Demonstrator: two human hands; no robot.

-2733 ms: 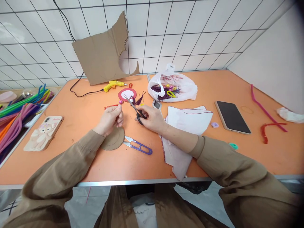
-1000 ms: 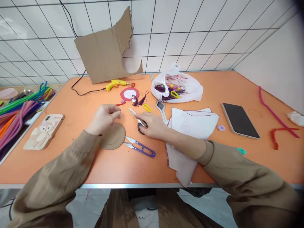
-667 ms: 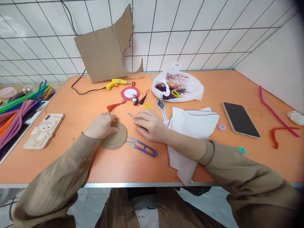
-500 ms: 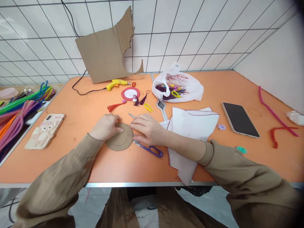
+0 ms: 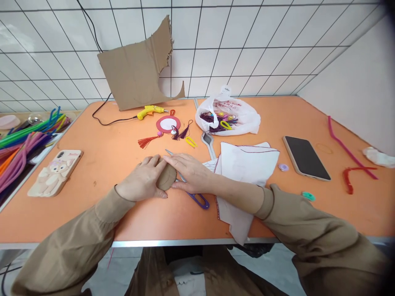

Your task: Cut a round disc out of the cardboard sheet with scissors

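Cardboard disc under left hand, fingers spread; right hand half-curled, hold unclear; sliding right could snag thread snips!

Cardboard disc matt; purple snips' handle perhaps plastic; tabletop smooth.

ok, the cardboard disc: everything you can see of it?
The cardboard disc is plain brown, with a faint curved line following its edge. The left hand holds and hides its left part, thumb at the near edge; the right hand's fingers are at its far right edge. It's over the orange table; flat or raised, I can't tell.
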